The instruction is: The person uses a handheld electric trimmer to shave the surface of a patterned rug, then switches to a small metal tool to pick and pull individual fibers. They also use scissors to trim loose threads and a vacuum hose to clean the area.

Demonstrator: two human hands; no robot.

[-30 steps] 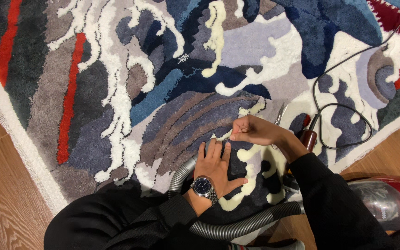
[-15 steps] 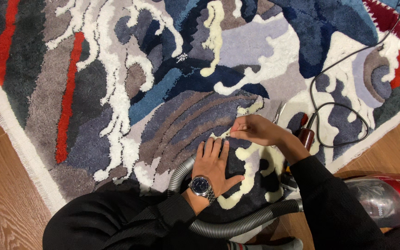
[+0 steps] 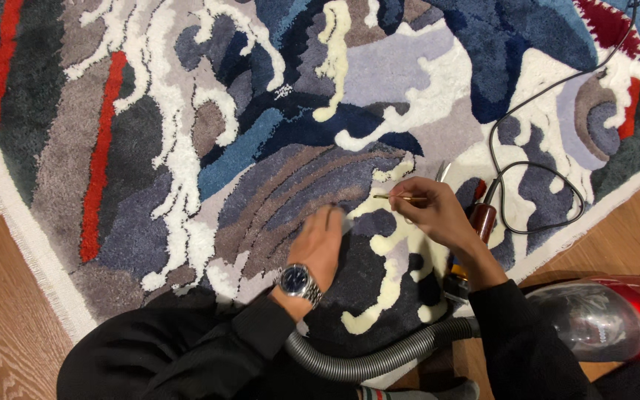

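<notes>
Pinching thin tweezers (image 3: 392, 197) in my right hand (image 3: 438, 215), I keep their tip on the tufted rug (image 3: 261, 141). My left hand (image 3: 320, 241) lies open, flat on the pile just beside it. Behind my right wrist sits a red vacuum canister (image 3: 616, 315), contents unclear.

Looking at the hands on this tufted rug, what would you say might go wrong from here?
The thin pointed tool pinched in the right hand aims towards the left hand flat on the rug; a slip could prick those fingers or snag the pile. The black cord loops just beside the right wrist and might catch. The grey hose lies under the forearms, so shifting could drag it across the rug.
</notes>
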